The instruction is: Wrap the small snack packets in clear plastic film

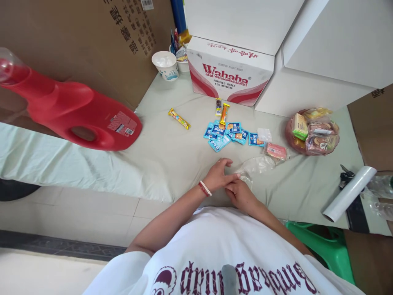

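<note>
My left hand (pixel 218 174) is over the table edge with its thumb stretched right and its fingers curved apart; nothing shows in it. My right hand (pixel 244 196) touches the left thumb. Its fingers are curled together, and what they hold, if anything, is hidden. A clear plastic bag (pixel 259 164) lies crumpled just beyond the right hand. At its far end is a pink packet (pixel 276 151). Several blue snack sachets (pixel 219 141) lie in a loose pile ahead of my hands, with a yellow-orange snack bar (pixel 225 113) and a small dark-wrapped bar (pixel 218 107) behind them.
Farther left lies another yellow bar (pixel 179 119). A red jug (pixel 82 114) is at the left, with a paper cup (pixel 166 65) and a Wahaha carton (pixel 230 73) at the back. On the right are a basket of snacks (pixel 287 131) and a white roll (pixel 350 194).
</note>
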Tool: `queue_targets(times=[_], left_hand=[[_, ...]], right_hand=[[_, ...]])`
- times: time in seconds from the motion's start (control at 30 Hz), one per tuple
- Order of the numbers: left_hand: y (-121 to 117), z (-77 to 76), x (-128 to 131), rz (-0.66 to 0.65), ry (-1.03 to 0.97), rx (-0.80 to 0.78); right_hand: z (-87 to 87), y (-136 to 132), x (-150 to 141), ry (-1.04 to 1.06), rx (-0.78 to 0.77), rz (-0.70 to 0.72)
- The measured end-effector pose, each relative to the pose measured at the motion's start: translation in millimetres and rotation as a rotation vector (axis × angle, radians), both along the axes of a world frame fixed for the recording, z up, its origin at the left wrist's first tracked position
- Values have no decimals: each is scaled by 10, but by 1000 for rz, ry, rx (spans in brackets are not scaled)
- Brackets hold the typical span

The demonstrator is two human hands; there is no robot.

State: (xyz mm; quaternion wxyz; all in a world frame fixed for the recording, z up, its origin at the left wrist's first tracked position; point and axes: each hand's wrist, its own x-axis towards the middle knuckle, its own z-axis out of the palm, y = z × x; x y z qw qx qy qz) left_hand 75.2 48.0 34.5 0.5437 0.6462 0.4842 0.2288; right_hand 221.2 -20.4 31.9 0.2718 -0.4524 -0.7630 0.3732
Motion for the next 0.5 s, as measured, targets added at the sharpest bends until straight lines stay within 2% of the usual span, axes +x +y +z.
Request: queue_targets(times=[0.07,0.13,0.27,0.4,0.5], left_hand=[[85,5,155,-75,47,111],[166,-14,287,-89,34,147],[306,-140,388,134,-87,-27],[362,-301,303,275,-166,-170],[334,-347,229,387,-236,-269]], right_hand=[[-49,-50,3,-28,-24,45],[-67,-94,21,-54,-14,54],[-49,-194,93,-144,35,25],[-96,-311,189,-228,3,50],[-153,-364,259,-260,-22,91]])
